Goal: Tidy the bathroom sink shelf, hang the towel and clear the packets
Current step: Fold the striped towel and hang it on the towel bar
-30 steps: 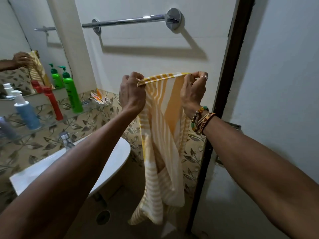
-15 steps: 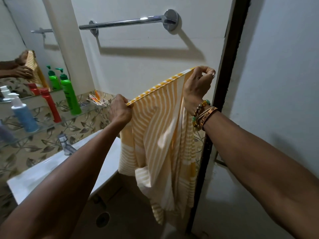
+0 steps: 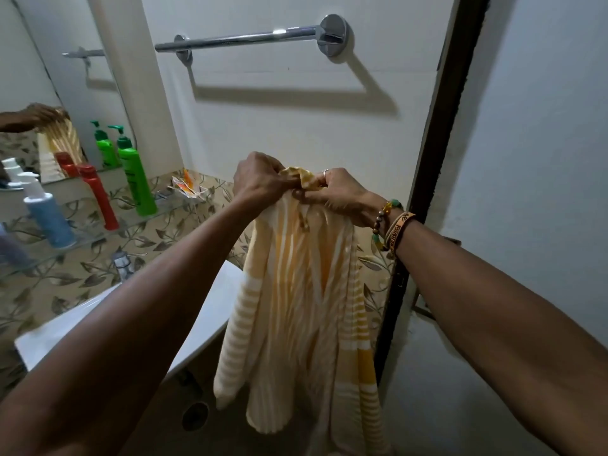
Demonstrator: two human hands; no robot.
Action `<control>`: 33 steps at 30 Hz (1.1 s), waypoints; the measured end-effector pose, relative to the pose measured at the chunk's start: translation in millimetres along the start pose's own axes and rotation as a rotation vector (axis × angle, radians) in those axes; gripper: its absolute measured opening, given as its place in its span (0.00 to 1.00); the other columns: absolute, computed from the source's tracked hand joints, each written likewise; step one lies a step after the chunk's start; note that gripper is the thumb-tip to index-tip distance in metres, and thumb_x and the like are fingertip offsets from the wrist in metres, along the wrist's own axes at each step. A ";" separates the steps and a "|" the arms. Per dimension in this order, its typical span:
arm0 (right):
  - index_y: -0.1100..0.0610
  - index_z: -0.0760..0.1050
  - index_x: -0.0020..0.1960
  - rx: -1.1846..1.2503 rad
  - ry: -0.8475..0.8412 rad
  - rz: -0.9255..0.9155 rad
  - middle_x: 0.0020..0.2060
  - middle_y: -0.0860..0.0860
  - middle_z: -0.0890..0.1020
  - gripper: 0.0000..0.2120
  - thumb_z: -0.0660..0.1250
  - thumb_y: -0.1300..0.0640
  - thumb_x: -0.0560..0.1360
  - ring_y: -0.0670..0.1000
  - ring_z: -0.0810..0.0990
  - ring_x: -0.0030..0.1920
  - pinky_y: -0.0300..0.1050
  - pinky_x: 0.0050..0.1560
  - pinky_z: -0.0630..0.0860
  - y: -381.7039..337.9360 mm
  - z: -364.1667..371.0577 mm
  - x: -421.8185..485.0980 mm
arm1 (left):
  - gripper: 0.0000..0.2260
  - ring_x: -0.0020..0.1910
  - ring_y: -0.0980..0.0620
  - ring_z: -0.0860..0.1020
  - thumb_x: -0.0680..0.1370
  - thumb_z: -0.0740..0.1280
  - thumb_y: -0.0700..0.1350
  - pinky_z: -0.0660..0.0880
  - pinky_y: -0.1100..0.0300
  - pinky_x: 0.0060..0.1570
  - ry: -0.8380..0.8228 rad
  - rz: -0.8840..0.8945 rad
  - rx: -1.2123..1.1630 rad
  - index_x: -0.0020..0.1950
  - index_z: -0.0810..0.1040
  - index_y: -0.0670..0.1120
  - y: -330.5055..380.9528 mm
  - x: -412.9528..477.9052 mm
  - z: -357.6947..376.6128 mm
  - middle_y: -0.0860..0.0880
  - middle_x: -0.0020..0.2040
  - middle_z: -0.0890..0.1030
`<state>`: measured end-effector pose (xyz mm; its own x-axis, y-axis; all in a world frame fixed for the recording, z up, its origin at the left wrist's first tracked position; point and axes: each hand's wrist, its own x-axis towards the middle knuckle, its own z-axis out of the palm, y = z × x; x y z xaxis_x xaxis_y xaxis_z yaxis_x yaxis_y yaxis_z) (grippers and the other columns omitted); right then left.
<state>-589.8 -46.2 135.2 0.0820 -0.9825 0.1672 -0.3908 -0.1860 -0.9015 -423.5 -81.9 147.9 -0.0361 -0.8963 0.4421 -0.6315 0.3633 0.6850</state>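
My left hand (image 3: 260, 182) and right hand (image 3: 342, 195) together, each pinching bunched top edge of towel (image 3: 302, 291); cloth hangs long toward 6 o'clock; towel bar (image 3: 243, 39) at 12 o'clock above grip, axis 9-to-3; edge needs spreading along it, I judge.

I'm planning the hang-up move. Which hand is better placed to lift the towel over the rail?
Probably the left hand: it grips the striped towel below the open span of the towel rail, while the right hand sits under the end mount by the door frame.
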 end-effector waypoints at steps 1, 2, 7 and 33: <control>0.59 0.84 0.48 0.001 0.021 0.005 0.46 0.54 0.86 0.07 0.77 0.58 0.72 0.50 0.84 0.47 0.46 0.52 0.81 2.6 -1.4 1.2 | 0.13 0.32 0.55 0.77 0.68 0.78 0.58 0.74 0.58 0.31 0.001 0.000 -0.002 0.33 0.81 0.51 -2.3 0.1 -1.1 0.50 0.34 0.82; 0.58 0.84 0.47 -0.002 0.048 0.007 0.46 0.55 0.86 0.04 0.75 0.60 0.73 0.51 0.83 0.47 0.48 0.54 0.81 4.8 -2.3 2.4 | 0.14 0.32 0.56 0.77 0.67 0.78 0.60 0.73 0.59 0.30 0.007 0.011 0.019 0.34 0.81 0.52 -5.3 -0.4 -1.7 0.50 0.35 0.82; 0.55 0.73 0.41 0.014 0.373 0.015 0.35 0.52 0.73 0.04 0.65 0.58 0.75 0.52 0.72 0.38 0.50 0.40 0.71 2.7 -6.7 8.2 | 0.19 0.37 0.48 0.76 0.69 0.74 0.65 0.67 0.59 0.31 -0.097 0.203 0.170 0.44 0.83 0.49 -31.9 -13.3 3.6 0.48 0.36 0.79; 0.70 0.79 0.53 0.056 -0.037 0.035 0.47 0.61 0.83 0.22 0.70 0.49 0.77 0.54 0.80 0.44 0.57 0.50 0.79 7.1 6.2 8.1 | 0.06 0.36 0.54 0.79 0.68 0.79 0.44 0.76 0.60 0.36 -0.104 -0.093 -0.385 0.38 0.83 0.49 -14.9 4.8 15.5 0.48 0.37 0.83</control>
<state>-586.2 -55.4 127.7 0.1032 -0.9872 0.1214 -0.3424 -0.1498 -0.9275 -426.2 -95.5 130.8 -0.0833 -0.9436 0.3204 -0.3001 0.3303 0.8949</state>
